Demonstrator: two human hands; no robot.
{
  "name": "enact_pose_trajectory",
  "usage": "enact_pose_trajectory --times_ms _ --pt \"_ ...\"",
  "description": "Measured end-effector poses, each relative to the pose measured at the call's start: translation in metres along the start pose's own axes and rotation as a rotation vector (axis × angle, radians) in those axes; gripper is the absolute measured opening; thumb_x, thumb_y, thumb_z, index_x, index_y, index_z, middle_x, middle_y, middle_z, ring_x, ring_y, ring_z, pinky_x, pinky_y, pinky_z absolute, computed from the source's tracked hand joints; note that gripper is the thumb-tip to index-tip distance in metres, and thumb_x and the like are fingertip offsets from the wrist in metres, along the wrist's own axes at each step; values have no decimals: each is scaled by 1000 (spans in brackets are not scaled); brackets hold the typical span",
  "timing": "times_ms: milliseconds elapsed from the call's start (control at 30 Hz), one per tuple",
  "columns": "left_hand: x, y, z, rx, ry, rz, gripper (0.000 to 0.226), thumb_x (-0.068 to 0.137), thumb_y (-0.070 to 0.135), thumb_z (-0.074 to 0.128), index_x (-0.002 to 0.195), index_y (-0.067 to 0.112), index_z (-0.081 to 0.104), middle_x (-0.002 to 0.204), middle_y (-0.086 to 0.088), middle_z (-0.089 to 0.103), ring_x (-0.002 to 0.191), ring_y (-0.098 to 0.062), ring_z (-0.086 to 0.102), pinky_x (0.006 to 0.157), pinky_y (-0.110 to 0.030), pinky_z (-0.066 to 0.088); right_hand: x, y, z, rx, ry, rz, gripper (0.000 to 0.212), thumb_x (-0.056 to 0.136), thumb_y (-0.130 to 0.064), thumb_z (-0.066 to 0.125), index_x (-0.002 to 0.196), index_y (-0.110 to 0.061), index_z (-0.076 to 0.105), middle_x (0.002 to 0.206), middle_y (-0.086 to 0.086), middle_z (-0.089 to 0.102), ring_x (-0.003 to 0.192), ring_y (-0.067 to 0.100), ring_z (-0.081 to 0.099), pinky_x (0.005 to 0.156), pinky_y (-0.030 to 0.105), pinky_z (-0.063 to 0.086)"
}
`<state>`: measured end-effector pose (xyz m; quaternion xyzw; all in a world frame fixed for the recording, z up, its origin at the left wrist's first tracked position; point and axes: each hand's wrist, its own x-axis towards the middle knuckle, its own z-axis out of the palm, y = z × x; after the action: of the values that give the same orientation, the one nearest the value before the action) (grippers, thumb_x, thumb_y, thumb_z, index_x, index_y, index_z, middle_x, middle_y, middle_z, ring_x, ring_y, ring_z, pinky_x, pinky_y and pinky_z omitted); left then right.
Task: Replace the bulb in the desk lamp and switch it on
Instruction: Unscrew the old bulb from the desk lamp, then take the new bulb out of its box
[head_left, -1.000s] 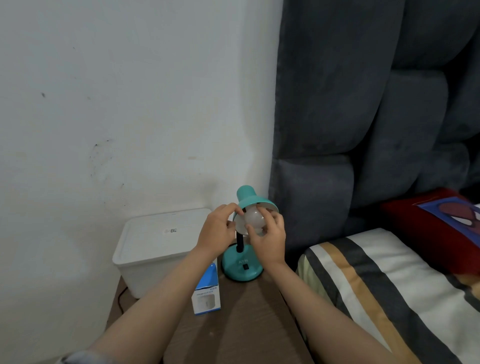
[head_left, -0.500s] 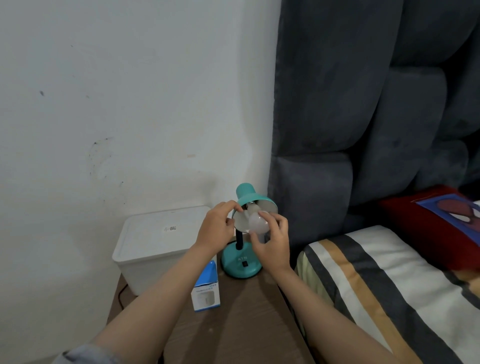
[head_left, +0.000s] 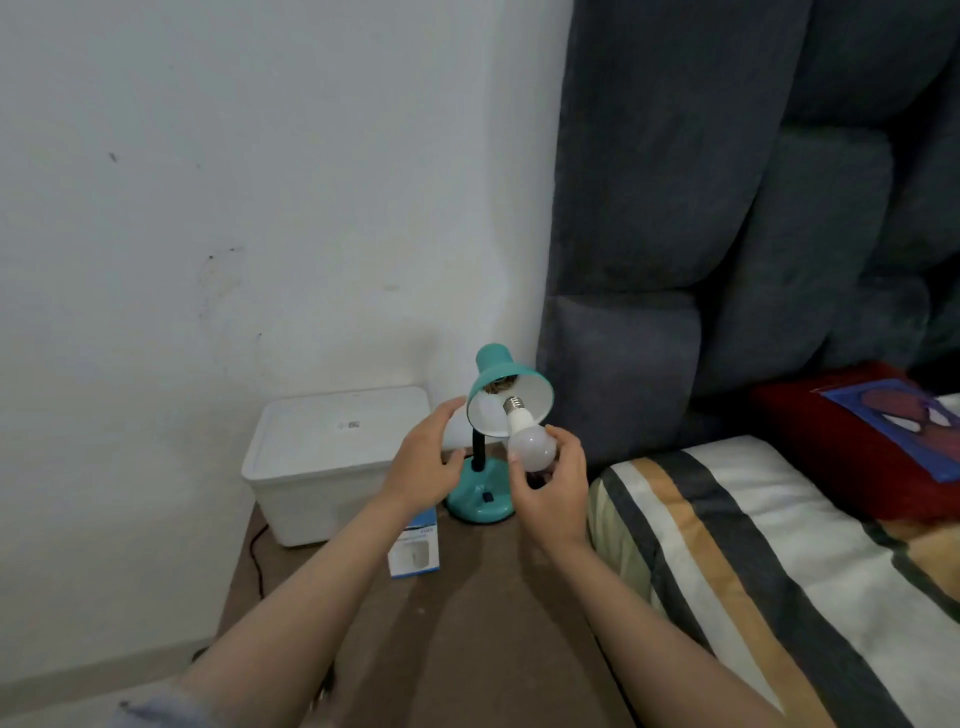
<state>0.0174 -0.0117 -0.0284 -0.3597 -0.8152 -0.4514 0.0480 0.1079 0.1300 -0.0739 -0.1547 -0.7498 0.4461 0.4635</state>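
Observation:
A small teal desk lamp (head_left: 480, 496) stands on the brown bedside table (head_left: 467, 613), its shade (head_left: 498, 371) tilted toward me with the white inside showing. A white bulb (head_left: 529, 442) is out of the socket, its metal screw base pointing up just below the shade's mouth. My right hand (head_left: 553, 491) grips the bulb's globe from below and the right. To the left of the shade, my left hand (head_left: 423, 462) has its fingers spread, thumb near the shade's rim, and holds nothing that I can see.
A blue and white bulb box (head_left: 415, 551) stands on the table under my left forearm. A white lidded plastic bin (head_left: 332, 457) sits at the back left against the wall. A striped pillow (head_left: 753, 561) and grey padded headboard (head_left: 701, 234) fill the right. A black cord (head_left: 254, 545) hangs off the table's left edge.
The bulb sat inside the shade before; now my right hand has drawn it down and out, baring its screw base. My left hand has loosened from the shade's rim.

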Motion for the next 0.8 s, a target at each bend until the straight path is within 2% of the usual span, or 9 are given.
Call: enact_pose_trajectory --times_ms 67,133,233,400,500,633,800 --pt "-17 -12 0 -7 42 -95 53 84 8 60 134 17 43 135 -6 52 127 -20 46 105 -30 36 -17 4 0 11 -18 48 49 73 -27 74 113 -26 46 111 -2 55 100 17 57 79 41 54" --pt "-35 -29 0 39 61 -156 45 86 15 61 129 14 48 131 -7 54 123 -21 49 102 -31 38 -36 9 3 7 -53 86 49 73 -32 72 114 -28 46 111 -2 55 100 17 58 81 42 54" --pt "-59 -53 -2 116 78 -240 39 86 23 63 123 13 53 124 -7 57 117 -24 51 93 -28 38 -63 17 11 -26 -110 129 47 74 -29 72 114 -25 48 112 1 58 100 16 59 84 41 53" --pt "-79 -80 1 162 118 -333 43 84 29 65 120 9 54 120 -11 56 111 -29 53 91 -36 44 -89 27 27 -173 -203 228 45 76 -31 71 115 -19 53 111 1 52 92 13 56 78 27 49" --pt "-83 -90 6 129 117 -369 51 85 33 64 127 8 49 125 -11 53 115 -26 51 92 -33 42 -93 35 36 -244 -256 274 43 75 -34 70 114 -20 55 108 1 51 92 17 57 81 31 49" --pt "-86 -97 14 96 147 -387 53 85 30 65 128 4 48 126 -13 54 116 -26 51 96 -35 42 -91 41 48 -306 -340 382 45 77 -36 67 116 -21 54 112 2 52 98 21 58 86 37 50" --pt "-88 -100 21 55 209 -390 48 85 22 66 126 3 51 122 -13 57 111 -23 53 93 -33 44 -89 46 59 -355 -386 394 44 77 -36 67 116 -19 55 111 4 54 97 22 58 82 35 50"
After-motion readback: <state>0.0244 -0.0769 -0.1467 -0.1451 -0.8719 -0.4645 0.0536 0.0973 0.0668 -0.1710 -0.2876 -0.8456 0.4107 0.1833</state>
